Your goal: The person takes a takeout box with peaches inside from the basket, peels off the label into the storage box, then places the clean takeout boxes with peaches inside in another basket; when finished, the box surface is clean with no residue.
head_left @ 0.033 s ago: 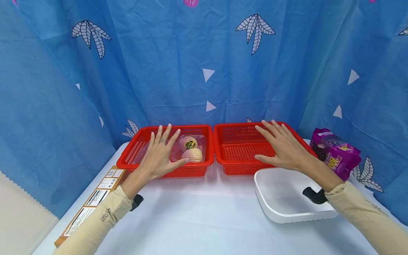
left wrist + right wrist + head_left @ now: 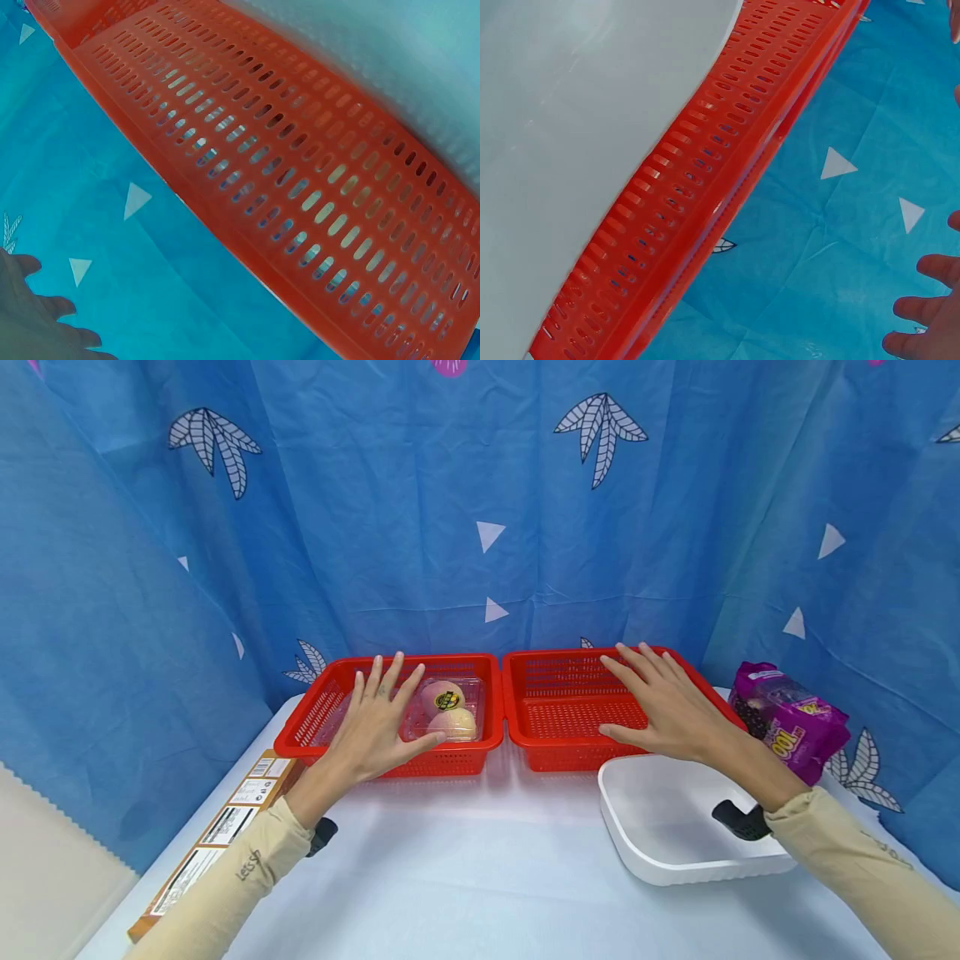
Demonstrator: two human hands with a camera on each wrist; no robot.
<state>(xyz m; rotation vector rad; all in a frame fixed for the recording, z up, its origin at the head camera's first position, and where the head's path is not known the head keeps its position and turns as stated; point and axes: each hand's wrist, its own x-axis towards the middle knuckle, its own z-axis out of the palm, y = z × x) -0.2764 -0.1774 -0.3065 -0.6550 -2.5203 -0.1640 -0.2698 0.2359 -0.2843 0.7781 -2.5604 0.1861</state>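
My left hand (image 2: 372, 727) hovers with spread, straight fingers in front of the left red basket (image 2: 491, 714), holding nothing. Inside that basket, toward its right end, sits a clear plastic box (image 2: 472, 689) with round pink and yellowish fruit (image 2: 452, 724) and a black-and-yellow sticker. More clear plastic lies behind my left hand, partly hidden. On the other side, my right hand (image 2: 671, 714) is held out with its fingers extended, over the right part of the right red basket (image 2: 555, 756). Nothing is in its grasp. Perforated basket walls fill much of the left wrist view.
A white tub (image 2: 660, 868) stands in front of the right basket, under the right forearm. Purple bags (image 2: 806, 727) with dark contents lie at the far right. A long brown box (image 2: 232, 814) with white labels runs along the left edge. Blue curtain (image 2: 420, 510) hangs behind.
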